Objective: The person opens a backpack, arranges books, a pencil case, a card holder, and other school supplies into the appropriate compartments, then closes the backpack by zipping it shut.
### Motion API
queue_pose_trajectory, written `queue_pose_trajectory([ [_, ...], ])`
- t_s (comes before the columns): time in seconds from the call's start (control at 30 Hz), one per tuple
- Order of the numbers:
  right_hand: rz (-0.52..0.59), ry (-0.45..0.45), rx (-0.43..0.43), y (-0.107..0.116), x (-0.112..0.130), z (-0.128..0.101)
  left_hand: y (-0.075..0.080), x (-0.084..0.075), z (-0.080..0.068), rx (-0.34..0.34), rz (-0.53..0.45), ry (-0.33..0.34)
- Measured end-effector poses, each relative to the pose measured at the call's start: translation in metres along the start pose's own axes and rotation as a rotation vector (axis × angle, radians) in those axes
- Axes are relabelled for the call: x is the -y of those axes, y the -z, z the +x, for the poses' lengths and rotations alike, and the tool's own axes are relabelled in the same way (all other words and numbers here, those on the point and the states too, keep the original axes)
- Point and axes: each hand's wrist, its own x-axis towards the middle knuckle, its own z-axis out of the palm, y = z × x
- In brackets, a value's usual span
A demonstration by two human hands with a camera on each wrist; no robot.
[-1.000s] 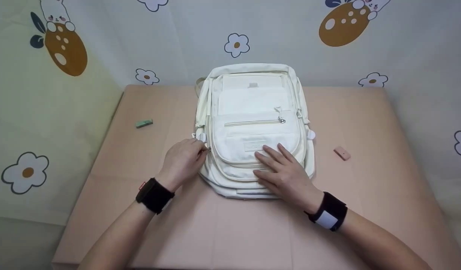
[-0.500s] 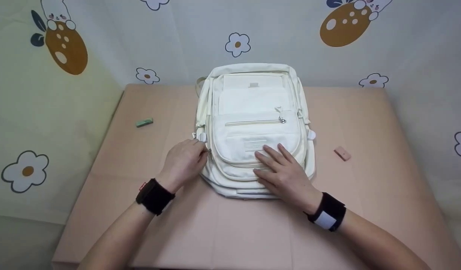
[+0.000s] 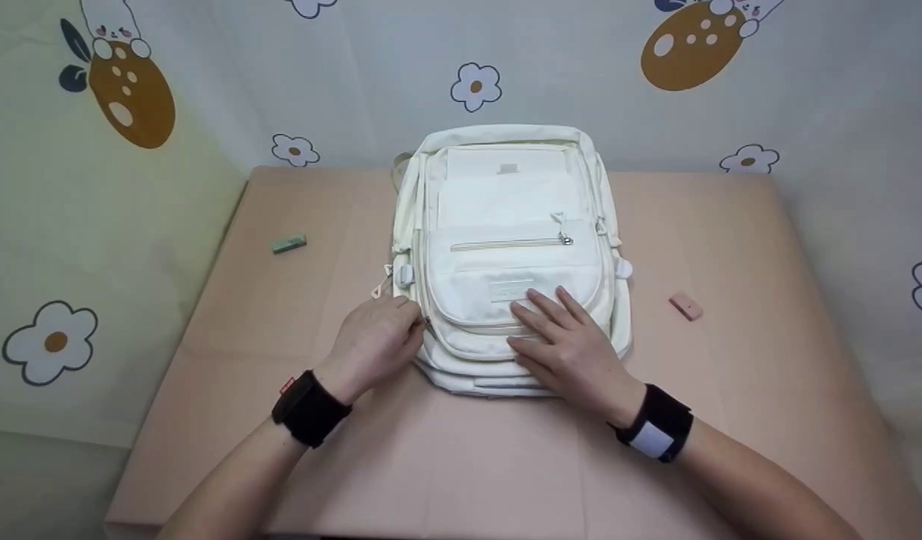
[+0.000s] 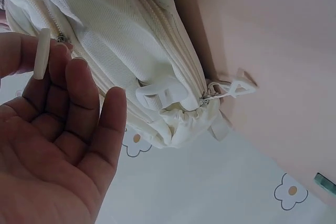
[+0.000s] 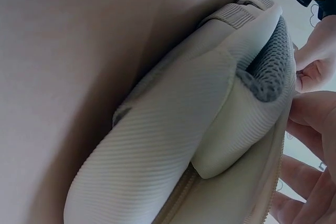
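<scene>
A cream-white backpack [image 3: 509, 199] lies front side up on the pink-covered table [image 3: 498, 465]. At its left side, my left hand [image 3: 378, 341] pinches a pale zipper pull [image 4: 42, 56] between thumb and index finger. The metal zipper slider [image 4: 62, 38] shows just past the fingertips in the left wrist view. My right hand [image 3: 573, 356] rests on the lower front of the bag, fingers spread and fairly straight. Grey mesh padding [image 5: 270, 66] shows within a fold of the bag in the right wrist view.
A small green block [image 3: 289, 244] lies on the table left of the bag, and a small pink block [image 3: 686, 306] lies to its right. A white triangular charm [image 4: 239, 85] hangs from another zipper. Patterned cloth [image 3: 400, 67] hangs behind the table.
My left hand has moved along the bag's left side toward the near edge and slightly right, with the zipper pull. A pale charm above that hand has come into view. The right hand stays put.
</scene>
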Motion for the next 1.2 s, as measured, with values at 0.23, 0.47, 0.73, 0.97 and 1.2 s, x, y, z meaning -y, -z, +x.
queue_pose_trajectory([
  [0.23, 0.011, -0.002, 0.001, 0.002, 0.0, -0.001, -0.002, -0.003, -0.003, 0.039, -0.021, 0.006],
  [0.47, 0.045, -0.003, -0.034, 0.011, -0.002, -0.005, -0.003, -0.002, -0.005, 0.043, -0.052, 0.043],
  [0.73, 0.033, -0.023, -0.084, 0.029, -0.01, -0.02, -0.003, 0.0, -0.007, 0.023, -0.072, 0.047],
  [0.97, 0.04, -0.034, -0.093, 0.038, -0.017, -0.034, -0.003, -0.001, -0.007, 0.009, -0.054, 0.025],
  [1.2, -0.002, -0.038, -0.09, 0.033, -0.02, -0.034, -0.002, -0.003, -0.007, 0.021, -0.045, 0.025],
])
